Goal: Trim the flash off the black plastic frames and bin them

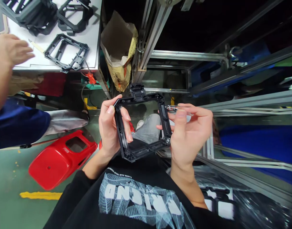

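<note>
A black plastic frame (141,98) with a hinge-like block on its top edge is held up in front of my chest. My left hand (111,127) grips its left side, thumb on the front and fingers curled behind. My right hand (190,133) holds the frame's right side and also pinches a small metal blade tool (171,108) against that edge. Both hands are closed.
A white table (91,35) at upper left carries another black frame (66,52) and stacked black parts (31,14). Another person's hand (10,49) rests on it. A red stool (60,159) lies on the green floor. Metal racking (184,55) stands ahead and right, beside a paper bag (119,47).
</note>
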`<state>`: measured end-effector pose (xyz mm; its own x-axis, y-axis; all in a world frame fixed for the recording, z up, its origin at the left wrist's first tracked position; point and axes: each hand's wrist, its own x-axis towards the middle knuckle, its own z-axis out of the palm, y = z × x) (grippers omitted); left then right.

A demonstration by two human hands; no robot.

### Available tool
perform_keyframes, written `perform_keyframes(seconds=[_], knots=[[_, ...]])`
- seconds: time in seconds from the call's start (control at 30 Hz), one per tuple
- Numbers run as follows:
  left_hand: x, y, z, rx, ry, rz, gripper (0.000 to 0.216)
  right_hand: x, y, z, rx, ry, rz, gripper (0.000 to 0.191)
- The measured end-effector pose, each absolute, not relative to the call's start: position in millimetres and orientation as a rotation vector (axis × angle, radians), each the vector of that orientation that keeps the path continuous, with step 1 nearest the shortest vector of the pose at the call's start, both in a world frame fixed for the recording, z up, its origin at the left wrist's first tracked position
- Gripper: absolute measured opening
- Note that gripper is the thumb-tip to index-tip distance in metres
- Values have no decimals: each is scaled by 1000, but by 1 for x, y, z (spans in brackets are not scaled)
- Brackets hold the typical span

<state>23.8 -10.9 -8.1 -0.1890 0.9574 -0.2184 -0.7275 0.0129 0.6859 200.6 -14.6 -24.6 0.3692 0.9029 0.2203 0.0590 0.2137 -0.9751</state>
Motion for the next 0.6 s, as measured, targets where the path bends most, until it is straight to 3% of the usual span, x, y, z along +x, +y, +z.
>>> perform_keyframes(seconds=[0.3, 0.47, 0.6], knots=[[15, -12, -45, 621, 606, 1514, 23, 206, -21, 0, -1338, -1130, 800, 20], [22, -16, -70, 905, 737, 1626, 57, 208, -24, 21, -1350, -1178, 736, 19], [20, -23, -80, 1109, 809, 1700, 49, 201, -26, 42, -1458, -1287, 676, 16]])
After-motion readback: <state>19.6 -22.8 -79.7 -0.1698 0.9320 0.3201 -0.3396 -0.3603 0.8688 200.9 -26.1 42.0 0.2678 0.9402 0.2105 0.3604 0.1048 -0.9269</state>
